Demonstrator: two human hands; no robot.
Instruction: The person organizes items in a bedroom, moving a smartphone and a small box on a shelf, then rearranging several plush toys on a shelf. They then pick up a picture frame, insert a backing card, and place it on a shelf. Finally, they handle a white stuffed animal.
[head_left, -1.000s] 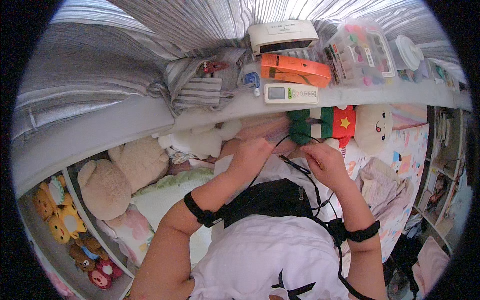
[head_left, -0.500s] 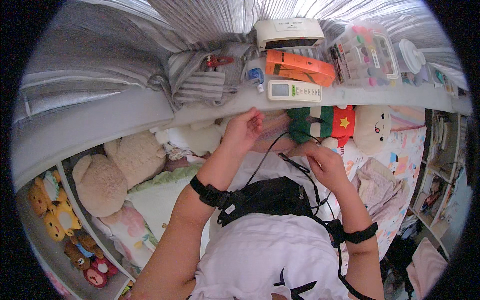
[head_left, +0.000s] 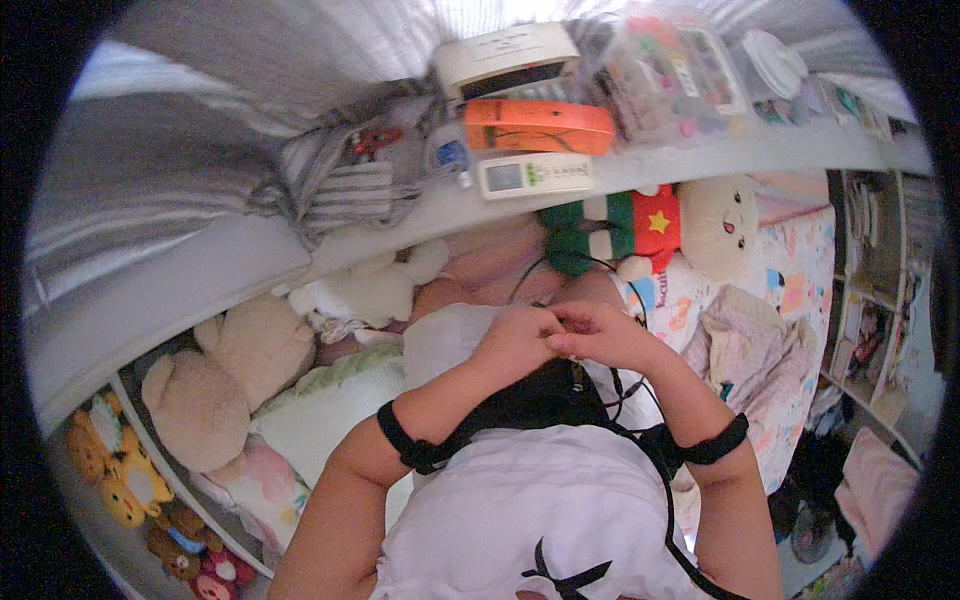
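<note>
My left hand (head_left: 515, 340) and my right hand (head_left: 605, 335) meet over my lap, fingertips touching and fingers curled in. What they pinch, if anything, is hidden behind the fingers. Just below them lies a black pouch (head_left: 535, 400) against my white top. A thin black cable (head_left: 610, 262) loops past my right hand, and more cable (head_left: 630, 395) hangs below it. Each forearm wears a black strap (head_left: 400, 435). Beside my left hand spreads a pale, whitish cloth-like thing (head_left: 435, 340).
The ledge ahead carries a white remote control (head_left: 537, 177), an orange box (head_left: 540, 127), a white device (head_left: 510, 60) and a clear case (head_left: 675, 80). A plush doll in red and green (head_left: 655, 225) lies beyond my right hand. Beige plush toys (head_left: 265, 340) sit left; shelves (head_left: 870, 290) stand right.
Both hands have come together over my lap; before, they were apart, the left one near the ledge. The view has shifted, so the ledge items appear further left.
</note>
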